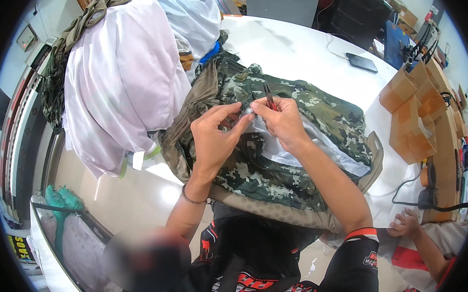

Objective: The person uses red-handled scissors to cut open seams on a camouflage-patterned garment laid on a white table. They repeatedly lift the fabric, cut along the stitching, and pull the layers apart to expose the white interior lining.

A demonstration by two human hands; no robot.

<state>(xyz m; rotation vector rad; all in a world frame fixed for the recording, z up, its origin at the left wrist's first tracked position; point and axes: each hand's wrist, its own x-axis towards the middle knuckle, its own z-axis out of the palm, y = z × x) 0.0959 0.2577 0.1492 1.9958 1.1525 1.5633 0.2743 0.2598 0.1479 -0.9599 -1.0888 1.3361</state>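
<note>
A green, brown and cream camouflage garment (277, 188) with a white lining (317, 137) lies on a brown cloth (179, 148) at the table's near side. Above it, my left hand (212, 136) pinches a dark bit of the garment between thumb and fingers. A small pale patch shows at the pinch, too small to name. My right hand (284, 124) meets it there, thumb and forefinger almost touching the left fingertips. Held in its fingers is a slim red-and-black tool (269, 96) with a dark tip pointing up; its exact kind is unclear.
Pale pink and white cloth (121, 67) is heaped at the left. A phone (361, 63) lies on the white table (292, 39), far right. Cardboard boxes (412, 130) stand along the right edge. Another person's hand (405, 223) is at the lower right.
</note>
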